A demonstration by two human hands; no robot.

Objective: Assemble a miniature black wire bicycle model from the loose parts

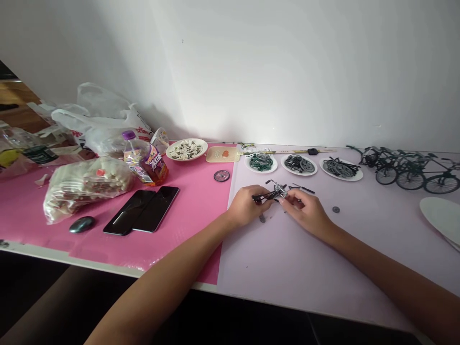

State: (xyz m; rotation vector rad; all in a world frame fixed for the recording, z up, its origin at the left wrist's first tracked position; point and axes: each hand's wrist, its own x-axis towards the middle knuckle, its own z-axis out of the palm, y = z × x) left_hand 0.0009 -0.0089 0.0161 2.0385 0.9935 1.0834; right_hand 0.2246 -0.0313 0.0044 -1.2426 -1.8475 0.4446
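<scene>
Although fingers cover much of it, a model bicycle is held between both hands just over the pale worktop: the left hand's grip is closed around its dark frame, and the right hand pinches its silvery end, the exact piece being too small to make out. Beside the left hand lies a small grey part; behind the right, a thin dark tool. Farther right, model bicycles overlap indistinctly, and a white plate is cut off by the view's edge.
</scene>
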